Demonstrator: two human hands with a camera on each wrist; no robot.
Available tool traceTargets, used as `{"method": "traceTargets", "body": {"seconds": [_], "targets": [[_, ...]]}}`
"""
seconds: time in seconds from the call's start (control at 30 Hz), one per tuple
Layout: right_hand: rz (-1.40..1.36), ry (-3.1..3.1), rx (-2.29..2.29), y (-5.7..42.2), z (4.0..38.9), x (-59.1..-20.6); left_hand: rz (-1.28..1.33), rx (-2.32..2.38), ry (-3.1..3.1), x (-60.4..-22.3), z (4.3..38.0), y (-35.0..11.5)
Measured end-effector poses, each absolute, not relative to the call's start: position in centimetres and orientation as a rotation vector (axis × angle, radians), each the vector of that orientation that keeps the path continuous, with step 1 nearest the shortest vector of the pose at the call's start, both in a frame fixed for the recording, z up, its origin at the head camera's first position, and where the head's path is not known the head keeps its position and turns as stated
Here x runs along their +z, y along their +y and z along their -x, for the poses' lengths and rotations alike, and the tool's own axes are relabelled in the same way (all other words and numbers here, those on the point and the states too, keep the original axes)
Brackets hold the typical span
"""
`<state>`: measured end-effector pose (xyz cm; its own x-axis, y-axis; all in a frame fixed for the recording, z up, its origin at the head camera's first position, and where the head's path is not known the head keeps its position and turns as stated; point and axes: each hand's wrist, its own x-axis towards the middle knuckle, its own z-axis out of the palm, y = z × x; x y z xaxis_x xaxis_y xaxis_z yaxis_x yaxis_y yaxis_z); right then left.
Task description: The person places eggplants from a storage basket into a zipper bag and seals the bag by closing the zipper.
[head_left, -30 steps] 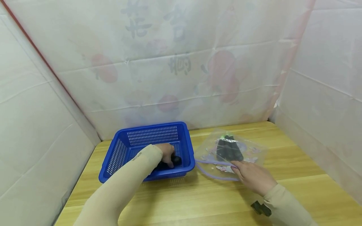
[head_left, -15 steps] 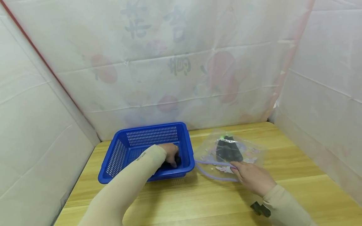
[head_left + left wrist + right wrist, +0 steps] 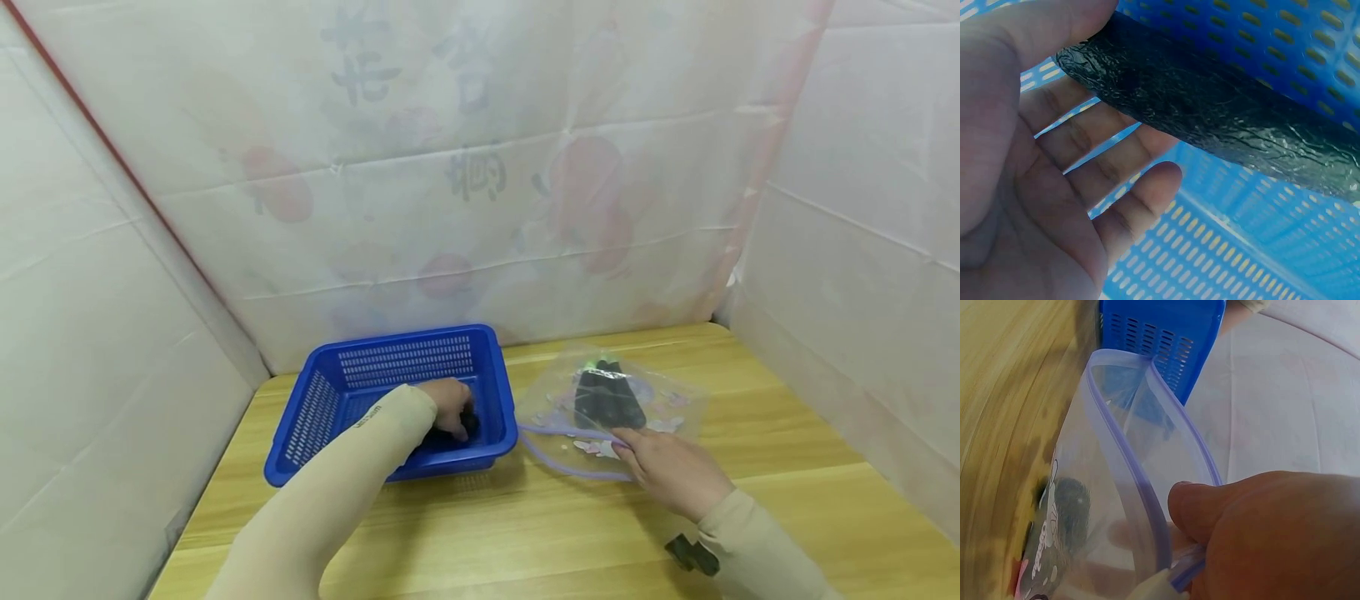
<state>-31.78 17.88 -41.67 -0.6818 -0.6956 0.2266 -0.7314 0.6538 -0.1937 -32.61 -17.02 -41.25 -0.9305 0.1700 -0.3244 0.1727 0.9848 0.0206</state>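
My left hand reaches down into the blue basket. In the left wrist view it holds one end of a dark, wrinkled eggplant, thumb on one side and fingers behind. To the right lies a clear zip bag with a lilac zip edge, and several dark eggplants with green tops lie inside it. My right hand pinches the bag's rim between thumb and fingers. The bag's mouth gapes apart in the right wrist view, facing the basket.
Everything stands on a wooden table. A pale printed cloth hangs behind it, with white cloth at the sides. Next to the right sleeve is a dark green strap-like piece.
My left hand has shifted slightly to the right inside the basket and now covers more of the eggplant. The right hand and the bag have stayed in place.
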Motion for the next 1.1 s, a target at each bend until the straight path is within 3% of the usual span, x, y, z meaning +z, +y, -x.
{"method": "traceTargets", "body": {"seconds": [1.1], "targets": [[-1.185,-2.734,0.423,17.4,33.1,-42.3,-0.334,0.186,3.031,-32.6,29.3,-20.7]]}}
